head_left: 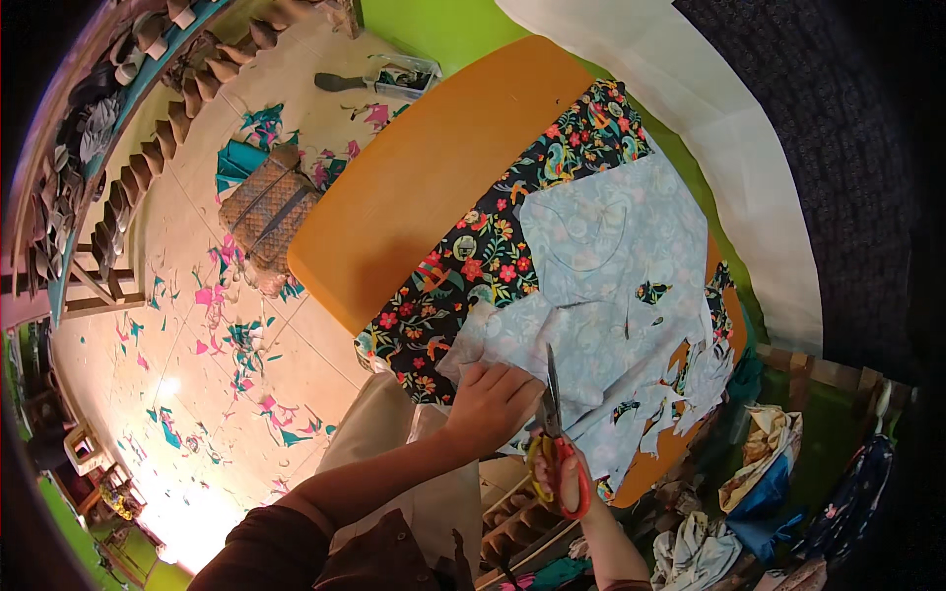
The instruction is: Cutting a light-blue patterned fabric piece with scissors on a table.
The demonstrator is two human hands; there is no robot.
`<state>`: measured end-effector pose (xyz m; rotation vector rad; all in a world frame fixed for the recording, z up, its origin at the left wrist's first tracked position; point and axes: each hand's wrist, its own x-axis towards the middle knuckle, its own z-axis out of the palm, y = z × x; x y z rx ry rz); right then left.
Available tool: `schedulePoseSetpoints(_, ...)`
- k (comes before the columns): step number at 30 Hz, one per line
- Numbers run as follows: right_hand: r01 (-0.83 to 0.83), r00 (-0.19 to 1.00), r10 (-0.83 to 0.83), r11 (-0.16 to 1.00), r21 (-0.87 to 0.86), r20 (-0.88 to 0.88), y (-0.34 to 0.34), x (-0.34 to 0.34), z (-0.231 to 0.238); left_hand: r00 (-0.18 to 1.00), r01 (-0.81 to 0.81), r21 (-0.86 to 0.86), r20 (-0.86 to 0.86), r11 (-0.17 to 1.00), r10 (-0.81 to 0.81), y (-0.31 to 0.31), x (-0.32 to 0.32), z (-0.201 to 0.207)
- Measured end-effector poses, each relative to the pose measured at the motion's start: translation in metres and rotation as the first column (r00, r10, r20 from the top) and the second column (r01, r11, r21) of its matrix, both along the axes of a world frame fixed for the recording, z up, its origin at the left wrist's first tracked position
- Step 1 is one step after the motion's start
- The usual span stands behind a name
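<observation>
The left hand [496, 396] curls on the pale-backed floral fabric [601, 340], though whether it pinches it I cannot tell; the right hand [569, 481] grips the scissors [553, 426] by the handles, at the fabric's near edge; their blades sit just beside the left fingers, so a leftward slip could nick them, and loose folds could bunch and skew a cut; the scissors' long axis runs away from the body, tips pointing up the fabric.

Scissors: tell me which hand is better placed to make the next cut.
Right, probably: the right hand holds the scissors, blades over the fabric. The left hand is on the fabric, seemingly steadying it.
</observation>
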<state>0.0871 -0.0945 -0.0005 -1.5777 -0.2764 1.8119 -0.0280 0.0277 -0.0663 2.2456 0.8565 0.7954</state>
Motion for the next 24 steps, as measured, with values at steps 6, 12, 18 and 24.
schedulePoseSetpoints(6, -0.135, 0.984, 0.128, 0.99, -0.044, -0.127, -0.002, 0.042, 0.015, 0.994, -0.031, 0.014, -0.107, 0.999, 0.032, -0.004, -0.007, -0.002)
schedulePoseSetpoints(12, -0.368, 0.918, 0.366, 0.93, -0.016, 0.155, 0.007, 0.058, 0.02, 0.988, -0.011, 0.184, -0.149, 0.983, 0.039, -0.002, -0.009, 0.002)
schedulePoseSetpoints(18, -0.374, 0.917, 0.368, 0.927, 0.014, 0.153, 0.012, 0.057, 0.02, 0.994, -0.008, 0.256, -0.1, 0.967, 0.035, -0.001, -0.008, 0.001)
schedulePoseSetpoints(24, -0.483, 0.827, 0.458, 0.876, -0.007, 0.325, 0.012, 0.069, 0.014, 0.995, -0.018, 0.28, -0.089, 0.96, 0.045, -0.001, -0.007, -0.001)
